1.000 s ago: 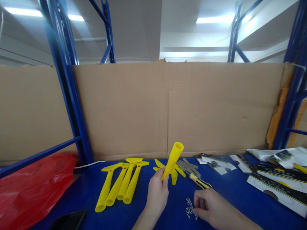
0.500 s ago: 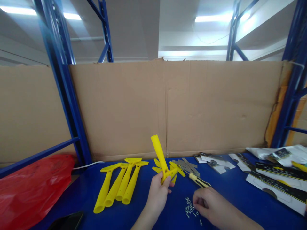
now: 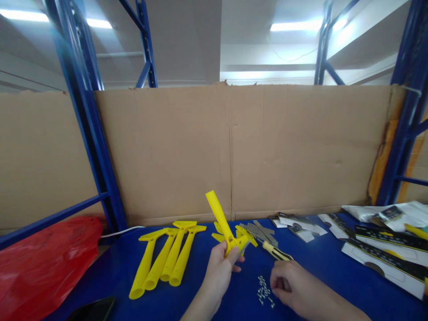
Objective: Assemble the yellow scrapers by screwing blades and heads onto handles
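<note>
The left hand point(image 3: 218, 267) is closed around the head end of a yellow handle point(image 3: 216, 210), the thumb over a flat grey piece point(image 3: 244, 248) that lies along the head. The tube points up and slightly left, raised above the blue table point(image 3: 150, 310). The right hand point(image 3: 291, 285) is curled, fingertips drawn in, just beside the loose screws and nuts point(image 3: 264, 292); whether it pinches one cannot be told.

Step in hand: the head parts appear to be kept together by the left hand while the right hand is at the small hardware. The next move calls for a steady left grip — head and grey piece aligned — and a fine fingertip pinch at the hardware.

Just beyond the right hand lies a screwdriver point(image 3: 277, 252), its pale handle toward the back of the table. Behind the held handle are loose yellow pieces point(image 3: 253, 241), with flat grey strips point(image 3: 264, 232) next to them. Four more yellow handles point(image 3: 183, 257) lie side by side to the left, heads away from the person. Printed cards point(image 3: 388, 271) occupy the right side; a red plastic bag point(image 3: 47, 267) lies far left.
</note>
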The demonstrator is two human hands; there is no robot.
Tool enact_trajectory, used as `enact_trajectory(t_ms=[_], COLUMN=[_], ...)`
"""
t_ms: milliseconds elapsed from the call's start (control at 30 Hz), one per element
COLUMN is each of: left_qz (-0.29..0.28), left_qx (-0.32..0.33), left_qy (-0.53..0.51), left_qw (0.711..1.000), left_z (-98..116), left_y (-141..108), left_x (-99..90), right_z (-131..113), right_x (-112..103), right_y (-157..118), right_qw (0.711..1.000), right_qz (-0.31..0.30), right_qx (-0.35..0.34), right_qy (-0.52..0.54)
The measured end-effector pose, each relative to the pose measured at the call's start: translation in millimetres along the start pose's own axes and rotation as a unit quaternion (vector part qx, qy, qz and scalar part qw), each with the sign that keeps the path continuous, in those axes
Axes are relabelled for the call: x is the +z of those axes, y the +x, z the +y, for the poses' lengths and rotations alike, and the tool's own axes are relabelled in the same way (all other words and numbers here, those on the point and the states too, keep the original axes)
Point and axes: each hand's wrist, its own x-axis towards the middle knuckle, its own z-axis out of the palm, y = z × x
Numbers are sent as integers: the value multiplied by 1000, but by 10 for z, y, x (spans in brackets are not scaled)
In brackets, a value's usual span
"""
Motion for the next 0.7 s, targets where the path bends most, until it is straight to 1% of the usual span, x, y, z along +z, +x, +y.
enact_trajectory(t_ms=[200, 333, 467, 533, 700], left_qz=[-12, -29, -76, -102, -145], left_qx=[-3, -20, -19, -14, -21], left_qy=[-7, -15, -17, -19, -30], left_qw=[1000, 999, 997, 995, 989], left_z=[4, 22, 35, 46, 85], left_y=[-7, -26, -57, -78, -147], left_x=[13, 30, 45, 58, 121], right_z=[-77, -97, -99, -99, -106], right_x=[-17, -49, -54, -38, 33], right_y=[23, 52, 80, 93, 112], right_qw=[1000, 997, 986, 978, 965], right_qz=[24, 70, 137, 160, 182], right_qx=[-11, -21, -29, -28, -42], right_qy=[-10, 26, 90, 130, 184])
